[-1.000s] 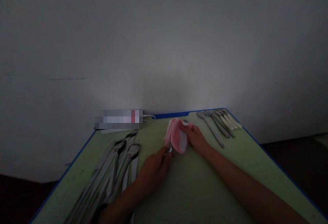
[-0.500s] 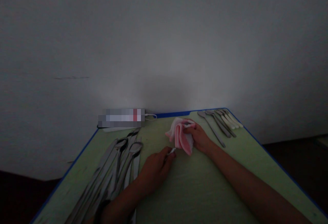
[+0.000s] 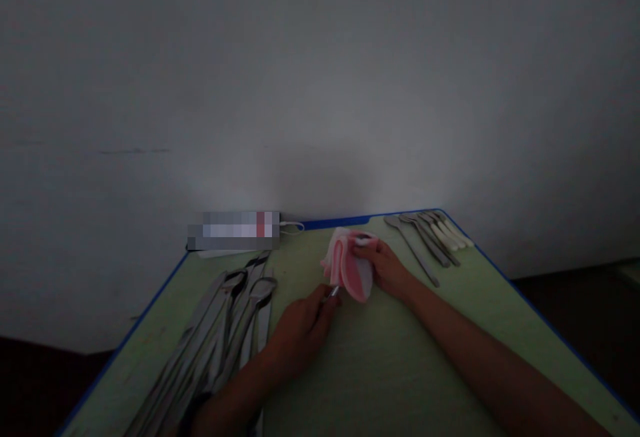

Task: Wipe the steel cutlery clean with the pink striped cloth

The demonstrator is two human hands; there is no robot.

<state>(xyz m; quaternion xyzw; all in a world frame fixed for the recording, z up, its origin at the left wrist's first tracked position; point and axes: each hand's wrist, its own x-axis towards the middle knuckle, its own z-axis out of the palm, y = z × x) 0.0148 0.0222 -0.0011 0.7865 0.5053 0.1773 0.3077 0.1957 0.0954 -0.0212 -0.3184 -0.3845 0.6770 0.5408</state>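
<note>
My left hand [image 3: 303, 324] is closed around a shiny metal piece of cutlery [image 3: 335, 291], of which only a short stretch of handle shows. Its other end goes into a folded pink and white cloth [image 3: 350, 267], so I cannot tell its kind. My right hand [image 3: 387, 267] pinches that cloth from the right side, thumb on top, above the middle of the table. Left of my left hand lies a spread of long metal spoons and flat-handled cutlery [image 3: 263, 289]. Beyond my right forearm, a row of spoons and forks [image 3: 413, 250] lies at the far right, some with white handles [image 3: 447, 234].
The green table [image 3: 400, 370] has a blue edge and stands against a grey wall [image 3: 320, 90]. At the back left is a blurred-out device [image 3: 235, 230] with a white cable [image 3: 293, 226]. The room is dim.
The cloth has turned slightly and shifted a little left in my right hand. My left hand keeps its hold on the cutlery handle. The view has moved very slightly.
</note>
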